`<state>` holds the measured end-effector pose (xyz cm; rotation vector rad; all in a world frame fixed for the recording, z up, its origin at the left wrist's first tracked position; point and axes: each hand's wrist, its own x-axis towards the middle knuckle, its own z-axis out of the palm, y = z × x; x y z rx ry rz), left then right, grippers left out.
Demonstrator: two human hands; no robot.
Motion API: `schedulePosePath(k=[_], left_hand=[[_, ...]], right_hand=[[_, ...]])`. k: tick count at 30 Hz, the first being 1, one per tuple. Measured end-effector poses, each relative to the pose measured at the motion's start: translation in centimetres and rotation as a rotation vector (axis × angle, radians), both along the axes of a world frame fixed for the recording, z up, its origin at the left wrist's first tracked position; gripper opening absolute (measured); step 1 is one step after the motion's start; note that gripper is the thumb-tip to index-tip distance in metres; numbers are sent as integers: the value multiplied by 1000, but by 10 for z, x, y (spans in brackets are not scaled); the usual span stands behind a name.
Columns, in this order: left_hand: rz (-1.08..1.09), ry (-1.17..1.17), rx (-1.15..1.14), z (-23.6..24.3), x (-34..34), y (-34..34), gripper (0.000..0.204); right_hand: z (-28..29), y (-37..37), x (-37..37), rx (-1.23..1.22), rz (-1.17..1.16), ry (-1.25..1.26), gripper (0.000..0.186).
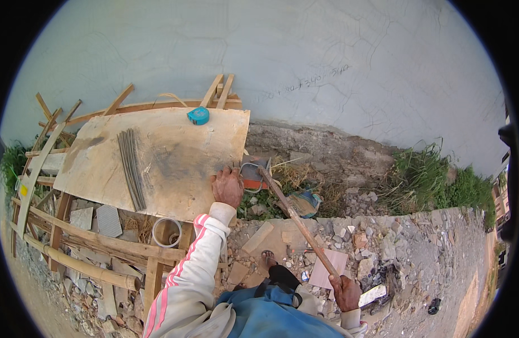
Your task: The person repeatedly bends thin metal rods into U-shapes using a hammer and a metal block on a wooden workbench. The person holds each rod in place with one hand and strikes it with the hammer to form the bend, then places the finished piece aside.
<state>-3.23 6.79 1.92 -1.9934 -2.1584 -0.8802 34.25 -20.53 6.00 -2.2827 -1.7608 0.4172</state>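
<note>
My left hand (228,187) presses down at the right edge of a worn plywood sheet (101,169), its fingers bent and closed on a thin bent metal rod (242,167). The rod's loop shows just beyond the fingertips; the part under the hand is hidden. My right hand (345,292) wraps round the near end of a long rusty metal bar (301,228). This bar slants up and left, its far end meeting the rod loop above a reddish-orange piece (255,184). A bundle of thin steel rods (132,169) and a turquoise tape measure (198,116) lie on the plywood.
A rough timber frame (152,281) carries the plywood, with a white pail (167,232) beneath its near edge. Behind stands a grey wall (304,62). Rubble (394,242), a pinkish board (328,266) and grass (420,180) lie to the right; my foot (268,258) rests among the debris.
</note>
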Motion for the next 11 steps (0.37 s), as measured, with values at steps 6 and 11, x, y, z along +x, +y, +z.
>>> schedulePosePath(k=[6,11], left_hand=[[10,-118,-26,8,0,-3,22],[80,-109,-29,9,6,3,23]], right_hand=[[-20,40,39,53,65,233,65],[-46,97,55,191,129,625,61]])
